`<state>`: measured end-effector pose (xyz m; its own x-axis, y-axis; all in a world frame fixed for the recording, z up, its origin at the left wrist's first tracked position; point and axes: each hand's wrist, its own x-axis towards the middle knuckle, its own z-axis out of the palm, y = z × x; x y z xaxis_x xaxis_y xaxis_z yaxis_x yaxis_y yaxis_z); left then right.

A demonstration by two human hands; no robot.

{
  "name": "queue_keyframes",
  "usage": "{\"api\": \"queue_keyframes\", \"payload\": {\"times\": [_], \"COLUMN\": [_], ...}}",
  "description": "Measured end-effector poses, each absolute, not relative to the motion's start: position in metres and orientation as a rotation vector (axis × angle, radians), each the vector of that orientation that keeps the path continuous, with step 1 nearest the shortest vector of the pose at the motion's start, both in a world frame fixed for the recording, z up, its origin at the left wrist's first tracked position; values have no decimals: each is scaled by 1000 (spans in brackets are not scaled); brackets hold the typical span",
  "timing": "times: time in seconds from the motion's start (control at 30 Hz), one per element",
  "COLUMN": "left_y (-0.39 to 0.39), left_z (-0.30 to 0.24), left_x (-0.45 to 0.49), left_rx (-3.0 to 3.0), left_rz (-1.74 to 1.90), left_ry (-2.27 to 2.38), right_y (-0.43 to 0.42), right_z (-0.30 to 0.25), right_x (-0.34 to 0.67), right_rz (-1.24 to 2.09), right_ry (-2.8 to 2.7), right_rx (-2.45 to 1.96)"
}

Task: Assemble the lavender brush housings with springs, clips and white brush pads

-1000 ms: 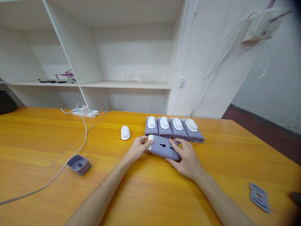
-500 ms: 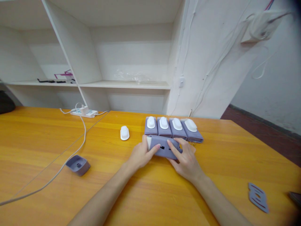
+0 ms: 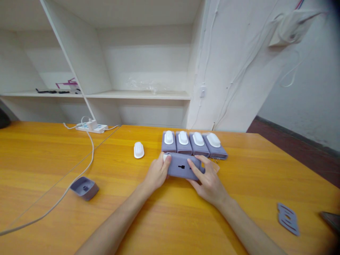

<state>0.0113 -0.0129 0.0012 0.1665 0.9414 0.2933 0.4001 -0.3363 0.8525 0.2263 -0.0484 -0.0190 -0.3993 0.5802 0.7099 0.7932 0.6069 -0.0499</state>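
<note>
Both of my hands hold a grey-purple plastic box (image 3: 181,170) with dark cut-outs in the side that faces me. My left hand (image 3: 157,173) grips its left end, the thumb at a small white part there. My right hand (image 3: 208,179) is closed on the right end, fingers on the near face and thumb underneath. Something clear or pale sticks out by the right fingers; I cannot make out what. Just behind the held box stands a row of several similar grey-purple boxes (image 3: 183,148), each topped with a white ribbed oval piece (image 3: 183,137).
A loose white oval piece (image 3: 138,150) lies left of the row. Farther left sits an open grey-purple cup (image 3: 85,188), a white cable (image 3: 91,156) beside it. The power strip (image 3: 92,126) is at the back. A flat slotted grey plate (image 3: 288,219) lies at right.
My left thumb has slid from the box's near face to its left end, by the white part. The right hand keeps its grip. The whole view has shifted slightly.
</note>
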Motion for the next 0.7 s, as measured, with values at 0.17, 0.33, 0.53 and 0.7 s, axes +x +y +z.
{"api": "queue_keyframes", "payload": {"times": [0.17,0.33,0.53,0.7], "left_y": [-14,-17,-21,-21], "left_z": [4,11,15,13], "left_x": [17,17,14,16], "left_rx": [1715,1729,1772,1822], "left_rz": [1165,1260,1227,1270], "left_ry": [1135,1124,1156,1226], "right_y": [-49,-48,-49,-48], "right_z": [-19,-19,-18,-19], "right_x": [226,225,224,223], "right_rz": [-374,-381,-353,-334], "right_ry": [-2086,-2048,-2066,-2087], "right_rx": [-1067,-1051,-1053,-1051]}}
